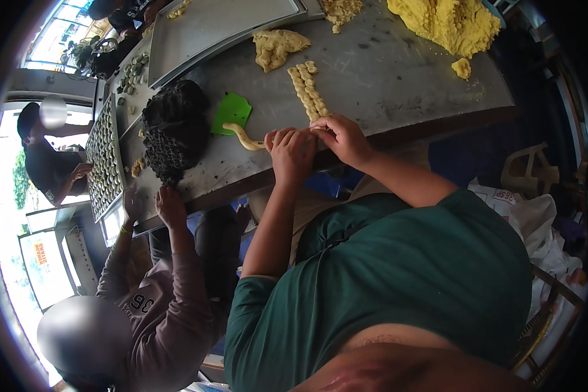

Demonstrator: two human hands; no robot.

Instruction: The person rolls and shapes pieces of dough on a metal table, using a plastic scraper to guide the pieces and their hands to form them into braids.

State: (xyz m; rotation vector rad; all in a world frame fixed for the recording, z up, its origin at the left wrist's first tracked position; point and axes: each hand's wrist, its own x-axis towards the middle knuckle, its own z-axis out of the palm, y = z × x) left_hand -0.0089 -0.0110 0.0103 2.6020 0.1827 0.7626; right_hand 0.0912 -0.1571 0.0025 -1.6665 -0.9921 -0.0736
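Along the near edge of the table [398, 91], my left hand [291, 155] has its fingers curled closed round one end of the dough rope [244, 138], which trails left onto the green sheet [235, 110]; my right hand [343, 139] draws its fingertips together alongside, whether on dough I can't tell; a hard pull could tear the soft rope, and a careless knuckle could squash the dough rows [306, 91] just beyond; leftward, the black mound [176, 121] crowds me; rightward, open room runs toward the yellow mass [444, 25].
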